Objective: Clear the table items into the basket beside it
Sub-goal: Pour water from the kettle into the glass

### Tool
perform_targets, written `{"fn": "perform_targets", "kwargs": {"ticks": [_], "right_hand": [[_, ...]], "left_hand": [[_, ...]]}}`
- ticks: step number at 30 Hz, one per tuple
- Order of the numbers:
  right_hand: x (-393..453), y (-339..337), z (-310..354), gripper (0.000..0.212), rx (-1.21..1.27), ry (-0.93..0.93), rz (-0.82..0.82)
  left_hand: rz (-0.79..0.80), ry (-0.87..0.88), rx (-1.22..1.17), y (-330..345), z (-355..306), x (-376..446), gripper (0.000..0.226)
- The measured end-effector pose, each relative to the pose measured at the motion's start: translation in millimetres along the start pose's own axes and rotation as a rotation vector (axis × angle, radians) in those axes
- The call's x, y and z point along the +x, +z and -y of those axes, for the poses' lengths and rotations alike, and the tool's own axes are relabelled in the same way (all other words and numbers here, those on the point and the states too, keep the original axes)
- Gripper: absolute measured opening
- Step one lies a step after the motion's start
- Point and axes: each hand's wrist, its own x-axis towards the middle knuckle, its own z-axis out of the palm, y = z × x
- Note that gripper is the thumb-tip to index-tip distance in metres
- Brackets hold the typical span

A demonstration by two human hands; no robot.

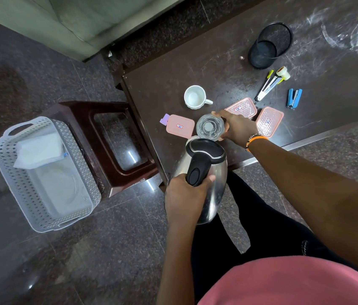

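A dark table (pixel 217 69) carries a white mug (pixel 194 97), pink lids (pixel 269 121), a stapler (pixel 294 98) and a mesh cup (pixel 269 44).

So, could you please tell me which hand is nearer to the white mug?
Right. The right hand grips the glass just below the white mug; the left hand holds the kettle handle, farther away.

Kettle (pixel 204 172): steel, black handle. Mug (pixel 195 97): white. Lidded boxes (pixel 181 126): pink. Stapler (pixel 293 98): blue. Basket (pixel 41 175): white lattice. Worktop (pixel 217 62): dark brown.

Place: likely an office or home work corner.
Desk things: blue stapler (pixel 294 98), roll of tape (pixel 283 73), black mesh pen cup (pixel 269 45).
Drink things: steel kettle (pixel 204 179), white mug (pixel 195 97).
Floor: shiny dark stone tiles (pixel 112 249).
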Motion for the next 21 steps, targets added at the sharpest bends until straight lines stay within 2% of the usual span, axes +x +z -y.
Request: {"fn": "perform_targets", "kwargs": {"ticks": [21], "right_hand": [[-0.6,4.9,0.1,0.059,-0.023,0.002,-0.030]], "left_hand": [[-0.015,0.007,0.008,-0.7,1.4,4.6,0.050]]}}
